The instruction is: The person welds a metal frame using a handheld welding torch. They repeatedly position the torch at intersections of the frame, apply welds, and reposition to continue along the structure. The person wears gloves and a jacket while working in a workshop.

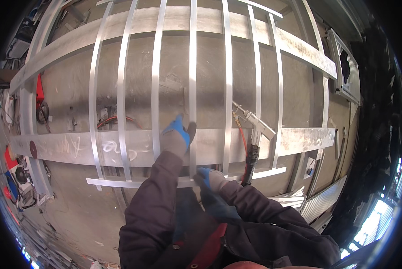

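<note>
A light metal frame of several parallel bars lies in front of me, joined by a crosswise lower rail (133, 184). My left hand (178, 134), in a blue and grey glove, reaches over the wide lower beam (295, 140). Its fingers stretch forward, and its dark thumb side meets the middle bar (193, 80). Nearer my body, my right hand (212, 178) closes around the lower rail by the foot of that bar; part of its grip is hidden. To its right, a silver gun-shaped tool (258, 126) with a thin nozzle and dark cable leans among the bars.
Another wide beam (178, 19) crosses under the bars farther away. An orange hose (120, 118) lies on the floor at left, beneath the frame. Red-and-black equipment (18, 172) stands at the far left. Metal strips (292, 198) and a ribbed panel (322, 197) lie at right.
</note>
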Tool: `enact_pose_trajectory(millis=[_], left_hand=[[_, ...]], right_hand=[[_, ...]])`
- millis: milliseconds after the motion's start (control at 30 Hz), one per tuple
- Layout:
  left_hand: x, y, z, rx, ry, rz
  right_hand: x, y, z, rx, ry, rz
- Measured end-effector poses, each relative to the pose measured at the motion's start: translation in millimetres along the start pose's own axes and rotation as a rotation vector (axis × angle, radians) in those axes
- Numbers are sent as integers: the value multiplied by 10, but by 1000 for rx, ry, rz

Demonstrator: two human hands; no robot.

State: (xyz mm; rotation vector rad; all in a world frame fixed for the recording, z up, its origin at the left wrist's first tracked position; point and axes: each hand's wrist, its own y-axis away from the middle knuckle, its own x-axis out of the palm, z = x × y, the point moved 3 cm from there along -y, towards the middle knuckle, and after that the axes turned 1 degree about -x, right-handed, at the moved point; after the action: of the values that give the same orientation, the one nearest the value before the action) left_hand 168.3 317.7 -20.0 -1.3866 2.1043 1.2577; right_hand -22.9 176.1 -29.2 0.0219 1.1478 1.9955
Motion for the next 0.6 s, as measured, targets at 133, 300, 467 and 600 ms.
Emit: enact_pose_trajectory(millis=[133,300,467,600], left_hand=[[143,-196,-213,129,96,-386],[486,-526,-210,-87,329,-215],[559,-488,-233,-81,410,-178],[516,-454,-284,-101,389,-187]], right_hand=[[36,-15,-61,-1,-7,20],[76,-41,-109,-44,3,11],[100,-29,-146,-47,-18,-17],[100,-29,-138,-70,19,-18]])
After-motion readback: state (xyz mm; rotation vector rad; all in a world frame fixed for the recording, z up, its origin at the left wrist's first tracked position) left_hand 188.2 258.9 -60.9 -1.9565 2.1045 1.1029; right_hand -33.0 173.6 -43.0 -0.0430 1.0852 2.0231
